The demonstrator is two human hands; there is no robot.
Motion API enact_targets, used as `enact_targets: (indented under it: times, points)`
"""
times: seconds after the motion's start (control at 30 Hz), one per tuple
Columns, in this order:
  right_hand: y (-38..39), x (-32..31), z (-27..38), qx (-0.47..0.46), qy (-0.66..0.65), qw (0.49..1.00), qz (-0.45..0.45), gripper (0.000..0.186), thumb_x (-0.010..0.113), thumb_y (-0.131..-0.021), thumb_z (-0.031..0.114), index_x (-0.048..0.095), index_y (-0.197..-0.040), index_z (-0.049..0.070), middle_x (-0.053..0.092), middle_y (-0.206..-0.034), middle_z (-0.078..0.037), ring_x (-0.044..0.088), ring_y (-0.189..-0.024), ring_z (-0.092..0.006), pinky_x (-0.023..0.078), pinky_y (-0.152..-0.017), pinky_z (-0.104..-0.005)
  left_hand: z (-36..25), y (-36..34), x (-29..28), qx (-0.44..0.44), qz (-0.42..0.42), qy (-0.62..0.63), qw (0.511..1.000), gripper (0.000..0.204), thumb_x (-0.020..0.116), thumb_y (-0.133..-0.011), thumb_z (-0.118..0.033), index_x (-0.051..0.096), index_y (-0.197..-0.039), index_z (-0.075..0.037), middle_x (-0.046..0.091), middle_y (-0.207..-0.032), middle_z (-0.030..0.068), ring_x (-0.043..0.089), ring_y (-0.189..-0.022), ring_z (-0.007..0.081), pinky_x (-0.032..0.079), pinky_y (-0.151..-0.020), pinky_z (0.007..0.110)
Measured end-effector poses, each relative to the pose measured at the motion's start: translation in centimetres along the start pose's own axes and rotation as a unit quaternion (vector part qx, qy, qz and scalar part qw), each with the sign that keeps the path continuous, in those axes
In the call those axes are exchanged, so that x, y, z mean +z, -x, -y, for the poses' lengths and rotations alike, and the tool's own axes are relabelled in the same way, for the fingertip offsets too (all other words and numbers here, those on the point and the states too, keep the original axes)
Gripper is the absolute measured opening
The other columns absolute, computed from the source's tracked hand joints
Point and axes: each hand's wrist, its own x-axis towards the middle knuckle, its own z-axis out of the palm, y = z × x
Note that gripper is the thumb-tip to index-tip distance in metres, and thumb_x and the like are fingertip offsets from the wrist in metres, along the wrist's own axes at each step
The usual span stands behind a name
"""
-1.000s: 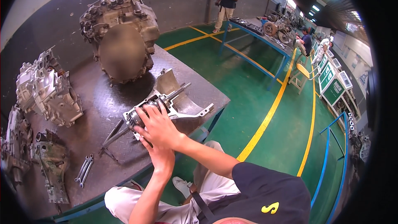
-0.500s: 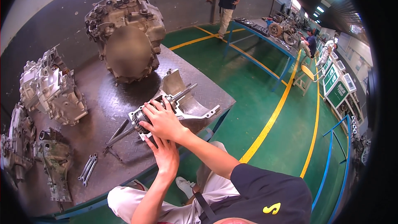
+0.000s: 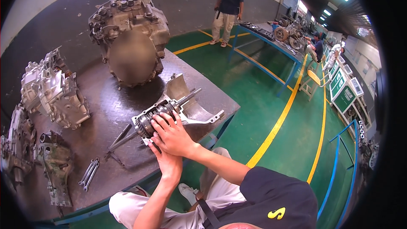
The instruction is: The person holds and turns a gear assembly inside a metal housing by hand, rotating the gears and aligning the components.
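Gear shaft assembly [image 3: 159,116] sits near the front edge of our steel workbench [image 3: 106,101], resting against a light metal housing plate [image 3: 190,106] so it can't roll. Way behind it stands the big transmission case [image 3: 129,38], parked clear of our working spot. Our right hand [image 3: 171,133] clamps over the gears, left hand [image 3: 167,161] braces underneath. Small wrenches [image 3: 89,171] lie off to its left, within reach.

Green rectangular signboards [image 3: 339,85] with white panels, lined up at far right beyond the blue workbench [image 3: 271,38], just past the yellow chair [image 3: 313,78].
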Motion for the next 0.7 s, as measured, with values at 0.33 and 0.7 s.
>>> enact_targets:
  times: [0.33,0.7]
  points:
    - [-5.1,1.6,-2.8,-0.01,0.012,0.998,0.059,0.045,0.059,-0.102,0.042,0.069,-0.117,0.001,0.067,-0.126,-0.014,0.057,-0.127,-0.0303,0.034,-0.115,-0.0559,2.0,0.2,-3.0,0.032,-0.045,0.079,0.995,0.063,0.07,-0.087,-0.031,0.055,-0.143,-0.006,0.044,-0.155,0.0278,0.033,-0.15,0.0459,0.019,-0.121,0.07]
    - [-3.2,1.3,-2.2,-0.008,-0.034,0.999,-0.007,0.046,0.06,-0.101,0.04,0.068,-0.12,-0.002,0.067,-0.125,-0.016,0.055,-0.13,-0.0311,0.031,-0.118,-0.0507,10.1,-4.2,-4.2,-0.146,-0.157,0.334,0.918,0.036,0.069,-0.089,-0.015,0.068,-0.121,0.001,0.061,-0.133,0.0215,0.053,-0.13,0.0389,0.043,-0.111,0.05]
